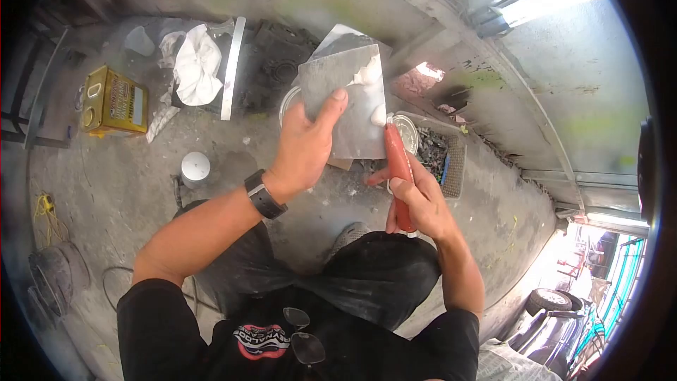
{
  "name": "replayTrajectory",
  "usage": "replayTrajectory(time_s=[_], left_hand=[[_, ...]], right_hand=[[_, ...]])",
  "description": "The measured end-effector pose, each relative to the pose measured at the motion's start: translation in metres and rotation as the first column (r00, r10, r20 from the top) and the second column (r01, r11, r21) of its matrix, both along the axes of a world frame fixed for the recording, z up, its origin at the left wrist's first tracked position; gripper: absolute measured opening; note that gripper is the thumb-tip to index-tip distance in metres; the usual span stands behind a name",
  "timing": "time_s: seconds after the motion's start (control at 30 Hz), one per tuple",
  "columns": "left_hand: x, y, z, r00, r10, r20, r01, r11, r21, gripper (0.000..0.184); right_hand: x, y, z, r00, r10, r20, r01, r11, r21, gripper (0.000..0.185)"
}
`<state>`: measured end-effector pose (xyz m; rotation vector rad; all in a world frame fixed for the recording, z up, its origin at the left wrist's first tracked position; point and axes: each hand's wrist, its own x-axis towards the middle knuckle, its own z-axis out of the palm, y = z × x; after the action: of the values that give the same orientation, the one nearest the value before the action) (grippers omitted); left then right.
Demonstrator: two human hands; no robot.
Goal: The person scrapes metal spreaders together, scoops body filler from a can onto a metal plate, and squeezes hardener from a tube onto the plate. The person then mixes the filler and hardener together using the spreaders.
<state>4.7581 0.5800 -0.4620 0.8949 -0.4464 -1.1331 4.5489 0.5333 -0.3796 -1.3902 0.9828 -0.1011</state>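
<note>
A grey concrete floor (159, 201), dusty and speckled with pale spots. Toward the far left stands a yellow rectangular can (116, 102) with printed lettering. To its right lie a crumpled white cloth (197, 67) and, just beside it, a long pale strip (233, 70). Nearer is a small round container with a white top (195, 166). At the right sits a mesh-sided basket (457, 169) holding dark debris. At the far left is a tangled yellow cord (49, 215); a thin dark cable (111, 288) curves across the lower left.
</note>
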Motion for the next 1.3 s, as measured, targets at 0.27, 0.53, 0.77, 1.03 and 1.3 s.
replayTrajectory(time_s=[0.27, 0.53, 0.77, 1.03, 1.3], left_hand=[[0.017, -0.006, 0.002, 0.992, 0.118, -0.038, -0.118, 0.993, -0.01, 0.031], [0.014, -0.002, 0.011, 0.985, -0.019, -0.171, 0.02, 1.0, 0.004, 0.033], [0.012, -0.001, 0.015, 0.906, -0.264, -0.331, 0.307, 0.948, 0.084, 0.035], [0.013, 0.003, 0.02, 0.78, -0.446, -0.439, 0.535, 0.839, 0.1, 0.036], [0.014, 0.002, 0.013, 0.761, -0.37, -0.533, 0.496, 0.862, 0.109, 0.037]], right_hand=[[-0.011, -0.012, 0.001, 0.95, 0.058, -0.307, -0.102, 0.986, -0.129, 0.074], [-0.037, -0.035, -0.035, 0.736, -0.243, 0.631, 0.03, 0.944, 0.328, 0.087], [-0.043, -0.022, -0.031, 0.784, -0.112, 0.611, 0.151, 0.988, -0.012, 0.092], [-0.034, -0.007, -0.035, 0.898, 0.193, 0.396, 0.106, 0.777, -0.62, 0.063], [-0.041, -0.008, -0.036, 0.927, 0.261, 0.268, -0.048, 0.794, -0.607, 0.05]])
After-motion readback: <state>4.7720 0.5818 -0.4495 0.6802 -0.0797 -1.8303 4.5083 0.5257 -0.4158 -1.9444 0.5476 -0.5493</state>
